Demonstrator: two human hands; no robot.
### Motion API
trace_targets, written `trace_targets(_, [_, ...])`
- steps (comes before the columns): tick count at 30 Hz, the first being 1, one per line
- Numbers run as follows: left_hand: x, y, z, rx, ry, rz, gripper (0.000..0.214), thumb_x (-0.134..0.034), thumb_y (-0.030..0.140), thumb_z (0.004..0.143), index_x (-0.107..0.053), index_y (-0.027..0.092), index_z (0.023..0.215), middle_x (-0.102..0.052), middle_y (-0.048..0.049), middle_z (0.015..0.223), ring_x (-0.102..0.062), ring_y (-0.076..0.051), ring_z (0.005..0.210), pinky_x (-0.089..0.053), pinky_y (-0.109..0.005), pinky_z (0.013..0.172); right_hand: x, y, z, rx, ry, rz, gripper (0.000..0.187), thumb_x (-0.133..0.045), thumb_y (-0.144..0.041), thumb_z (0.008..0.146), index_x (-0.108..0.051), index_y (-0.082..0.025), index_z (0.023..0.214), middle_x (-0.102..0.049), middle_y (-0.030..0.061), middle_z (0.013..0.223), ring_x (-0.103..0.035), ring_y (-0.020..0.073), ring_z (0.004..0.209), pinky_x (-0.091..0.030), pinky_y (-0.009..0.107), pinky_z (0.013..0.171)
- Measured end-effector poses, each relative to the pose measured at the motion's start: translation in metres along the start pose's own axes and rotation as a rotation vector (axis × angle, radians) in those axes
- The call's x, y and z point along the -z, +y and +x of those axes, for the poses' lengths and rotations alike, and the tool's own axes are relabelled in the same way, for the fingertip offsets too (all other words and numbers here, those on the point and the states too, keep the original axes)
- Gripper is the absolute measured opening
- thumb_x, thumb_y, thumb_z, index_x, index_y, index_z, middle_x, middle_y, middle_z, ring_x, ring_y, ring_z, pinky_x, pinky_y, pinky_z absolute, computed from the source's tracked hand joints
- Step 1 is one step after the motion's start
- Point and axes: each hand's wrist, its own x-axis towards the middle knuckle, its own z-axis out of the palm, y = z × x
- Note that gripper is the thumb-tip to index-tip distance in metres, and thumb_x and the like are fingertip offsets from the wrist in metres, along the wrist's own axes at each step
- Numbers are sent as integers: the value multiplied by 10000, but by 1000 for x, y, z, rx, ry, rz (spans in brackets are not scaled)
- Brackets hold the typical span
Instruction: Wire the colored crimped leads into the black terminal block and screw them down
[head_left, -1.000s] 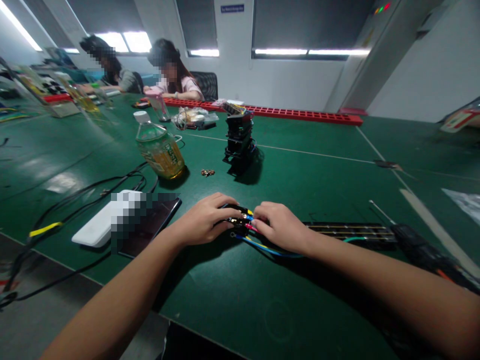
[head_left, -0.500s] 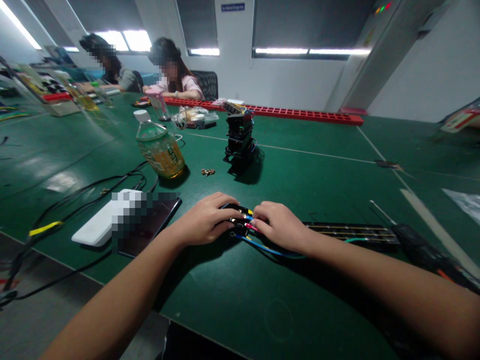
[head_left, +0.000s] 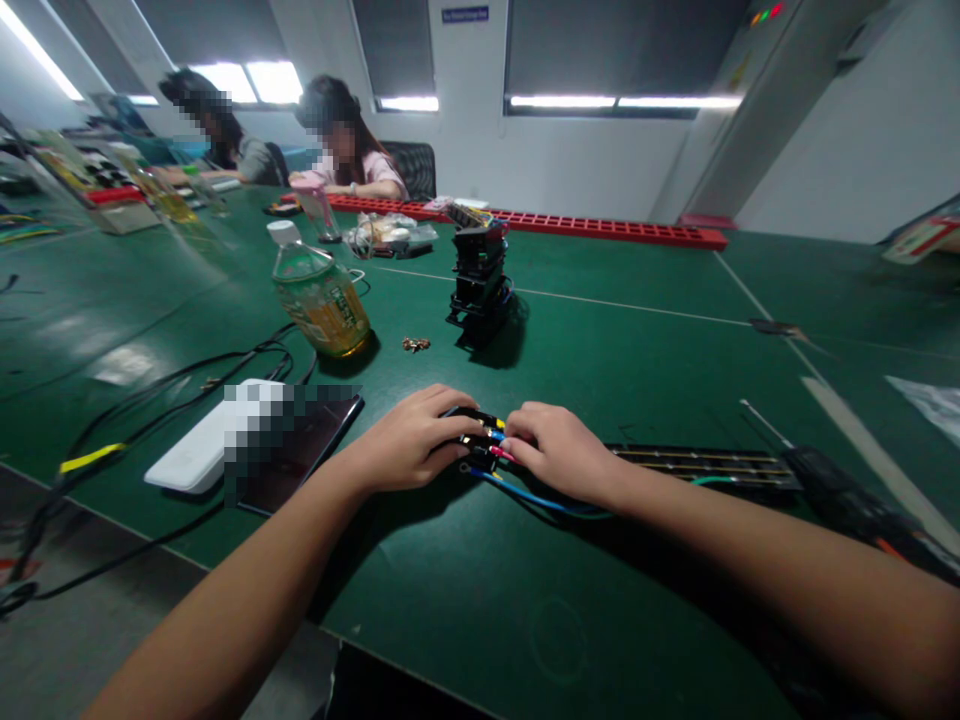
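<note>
On the green table, my left hand [head_left: 411, 440] is closed round the left end of a black electrical part with metal contacts [head_left: 480, 455]. My right hand [head_left: 559, 452] pinches a wire end with a red sleeve [head_left: 502, 454] against the same part. Yellow and blue sleeved wire ends show between the two hands. A loose blue wire [head_left: 544, 500] with a ring terminal at its tip lies just below the fingers. Beyond my right wrist stretches a long black strip with brass-coloured rails [head_left: 697, 463]. My fingers cover much of the black part.
A power screwdriver [head_left: 840, 500] lies at right. On the left are a dark phone [head_left: 315, 455], a white power bank [head_left: 195, 450], black cables and a drink bottle [head_left: 322, 305]. Small brass screws [head_left: 416, 344] and stacked black parts [head_left: 480, 285] stand ahead. Two people sit across the table.
</note>
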Motion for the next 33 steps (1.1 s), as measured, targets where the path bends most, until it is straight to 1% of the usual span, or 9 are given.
trace_targets(9, [1,1,0,8,-23,12,261,-542,245,1048,-680,206,1266,-635,-124,1258,-587,-271,1116,-492,-428,958,0,-1,0,1,-9,-6,197,-586,-277,993,-669,-149,868,-590,30,867,-451,111,788,-261,262,723])
trace_targets(24, [1,2,1,-2,-25,39,271,-528,255,1046,-697,205,1252,-631,-137,1248,-592,-275,1092,-510,-434,941,0,0,3,-11,-10,-17,192,-591,-274,982,-686,-153,868,-599,36,871,-465,117,791,-269,258,721])
trace_targets(33, [2,2,1,3,-43,35,283,-523,262,1051,-687,211,1276,-616,-135,1249,-582,-275,1093,-501,-438,947,2,-2,3,-19,-28,-33,184,-587,-266,979,-701,-148,896,-606,45,893,-466,122,809,-275,255,734])
